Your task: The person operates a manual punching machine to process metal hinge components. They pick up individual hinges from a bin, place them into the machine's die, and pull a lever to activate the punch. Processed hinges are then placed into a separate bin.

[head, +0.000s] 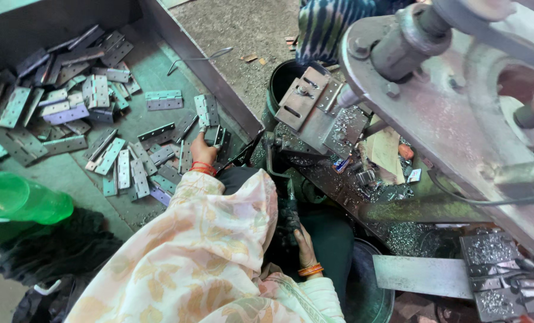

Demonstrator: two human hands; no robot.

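**Q:** Dozens of parts, by the look of it — what fills the left of the frame?

**A:** Flat grey steel hinge plates (69, 101), too many and too overlapped to count, heaped loose in a shallow grey metal tray (177, 48). The thickest pile sits toward the tray's far left corner, with a thinner scatter near the worker, seemingly within easy reach. One translucent green plastic bottle (22, 203) lies on its side at the tray's near edge, above a bundle of black cloth (58, 251).

**Q:** And the worker's hands?

**A:** Two hands show, each wrist ringed with orange bangles. The left hand (202, 149), reaching out of a cream floral sleeve (189, 251), is pressed down among the nearest plates, fingers curled around one dark hinge plate (221, 140) at the tray's near right corner. The right hand (303, 244) is low by the machine, closed about a dark upright lever handle (290, 218); how tight the grip is cannot be told.

**Q:** What lies to the right?

**A:** One large grey cast-metal press (446, 119), with a slotted steel fixture (306, 98) angled toward the worker. Bright metal shavings (398, 236) litter its bed. One second person in a striped blue garment (327, 27) stands beyond it.
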